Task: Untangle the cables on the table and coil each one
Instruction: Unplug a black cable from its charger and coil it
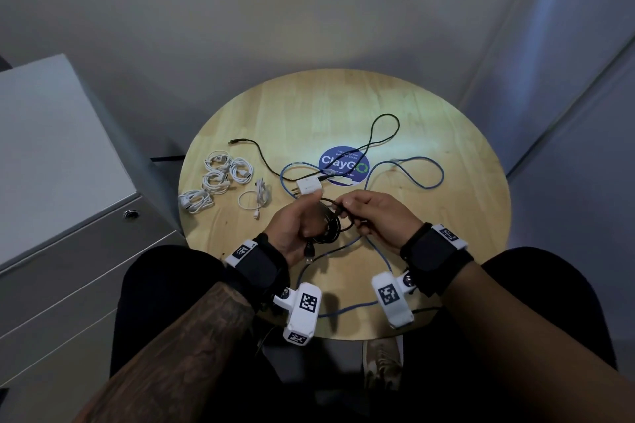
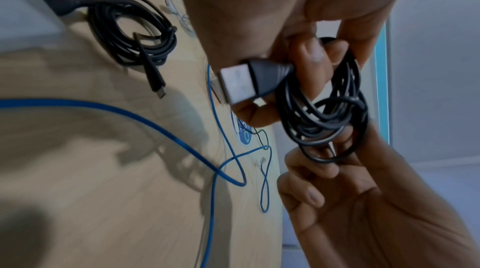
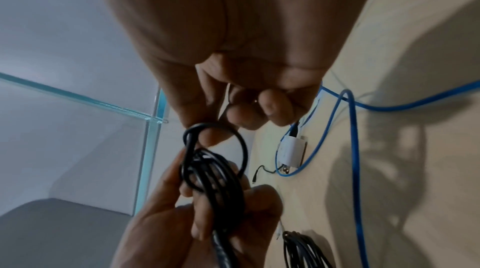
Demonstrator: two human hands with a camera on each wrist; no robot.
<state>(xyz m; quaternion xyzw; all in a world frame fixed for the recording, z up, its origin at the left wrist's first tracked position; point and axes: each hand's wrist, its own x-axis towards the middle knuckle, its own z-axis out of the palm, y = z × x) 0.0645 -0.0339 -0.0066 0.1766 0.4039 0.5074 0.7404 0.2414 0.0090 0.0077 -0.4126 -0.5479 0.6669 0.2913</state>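
My left hand [image 1: 305,216] grips a coiled black USB cable [image 2: 324,112] above the table's near edge; its USB plug [image 2: 239,84] sticks out below the fingers. Just to the right, my right hand [image 1: 360,213] pinches one loop of that same black cable [image 3: 215,145] between thumb and fingertips. A long blue cable [image 1: 426,182] sprawls loose across the round wooden table [image 1: 464,216] and under both wrists. A thin black cable [image 1: 385,127] loops at the back and runs into a white charger [image 1: 309,187]. A second black coil [image 2: 130,26] lies on the table by my left wrist.
Several coiled white cables [image 1: 220,178] lie grouped at the table's left side. A round blue sticker [image 1: 343,165] marks the table's middle. A grey cabinet [image 1: 51,165] stands close on the left. My knees and a shoe [image 1: 381,364] show below the table edge.
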